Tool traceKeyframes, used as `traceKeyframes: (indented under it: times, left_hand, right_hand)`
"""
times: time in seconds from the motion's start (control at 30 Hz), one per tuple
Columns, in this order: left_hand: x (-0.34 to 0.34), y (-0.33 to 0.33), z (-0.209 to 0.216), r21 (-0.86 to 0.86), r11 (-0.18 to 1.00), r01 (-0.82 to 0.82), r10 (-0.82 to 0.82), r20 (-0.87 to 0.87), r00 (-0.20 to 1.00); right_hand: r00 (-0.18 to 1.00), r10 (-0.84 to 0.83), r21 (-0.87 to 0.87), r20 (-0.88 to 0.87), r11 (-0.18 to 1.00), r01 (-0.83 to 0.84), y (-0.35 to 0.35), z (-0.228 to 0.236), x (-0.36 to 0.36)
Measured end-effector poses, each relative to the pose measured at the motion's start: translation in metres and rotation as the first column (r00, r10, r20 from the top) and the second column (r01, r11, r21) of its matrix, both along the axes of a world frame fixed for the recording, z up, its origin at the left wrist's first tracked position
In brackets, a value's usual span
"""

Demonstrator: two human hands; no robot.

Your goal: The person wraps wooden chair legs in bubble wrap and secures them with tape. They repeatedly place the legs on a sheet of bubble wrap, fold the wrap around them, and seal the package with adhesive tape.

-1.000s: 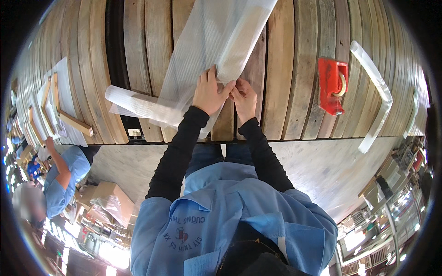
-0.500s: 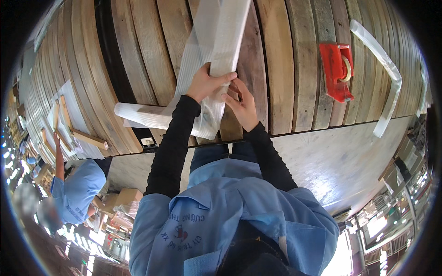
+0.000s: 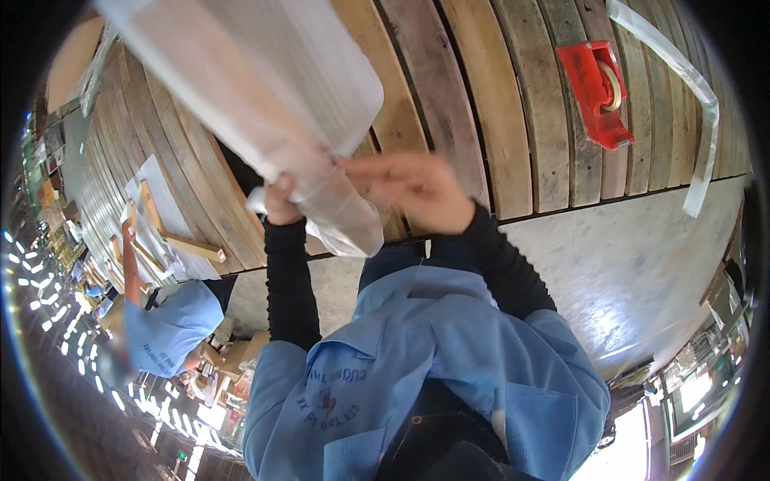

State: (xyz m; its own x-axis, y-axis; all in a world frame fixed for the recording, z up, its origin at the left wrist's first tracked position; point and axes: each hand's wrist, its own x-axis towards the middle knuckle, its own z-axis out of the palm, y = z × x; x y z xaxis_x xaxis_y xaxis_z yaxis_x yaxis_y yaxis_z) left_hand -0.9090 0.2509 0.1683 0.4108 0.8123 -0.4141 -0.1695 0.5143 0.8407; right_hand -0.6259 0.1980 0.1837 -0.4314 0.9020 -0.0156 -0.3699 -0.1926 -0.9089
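Observation:
A long piece wrapped in white foam sheet (image 3: 273,112) slants up and left from near my waist, tilted over the slatted table. My left hand (image 3: 282,200) grips it from beneath near its lower end, with the thumb showing on the near side. The right hand (image 3: 413,188) is smeared by motion. Its fingers look stretched out toward the wrap's right side, at or very near the surface. A loose, wide flap of foam (image 3: 345,80) spreads out beyond the wrapped piece. What lies inside the wrap is hidden, though a pale brownish tone shows through.
A red tape dispenser (image 3: 597,96) with a tape roll stands on the wooden slats (image 3: 493,104) to the right. Beyond it lies a bent white foam strip (image 3: 690,72). At left, a co-worker in blue (image 3: 172,329) reaches toward wooden frame parts (image 3: 192,247) on a white sheet.
The wrapped piece has swung to lean left and come up closer to me. My left hand has shifted left and lower, under the wrap. The right hand has moved off its pinch on the foam.

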Motion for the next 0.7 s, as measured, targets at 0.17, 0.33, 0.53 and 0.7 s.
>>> traceKeyframes:
  times: [0.17,0.33,0.53,0.7]
  left_hand:
    - [-0.039,0.012,0.049,0.068,0.996,0.057,-0.061,0.068,0.996]
    - [-0.041,-0.001,0.067,0.126,0.992,-0.024,0.01,0.106,0.994]
    - [-0.036,-0.007,0.078,0.173,0.983,-0.066,0.043,0.131,0.99]
    - [-0.041,-0.017,0.081,0.185,0.977,-0.104,0.079,0.138,0.987]
  right_hand:
    - [0.976,-0.192,0.222,-0.105,0.952,0.211,0.052,-0.019,-0.011]
    - [0.772,0.596,0.237,-0.222,0.801,-0.55,0.075,0.003,-0.054]
    - [0.974,0.208,-0.082,-0.09,0.973,-0.216,0.05,0.033,-0.038]
    - [0.937,0.07,0.092,0.341,0.99,-0.108,0.02,0.099,0.011]
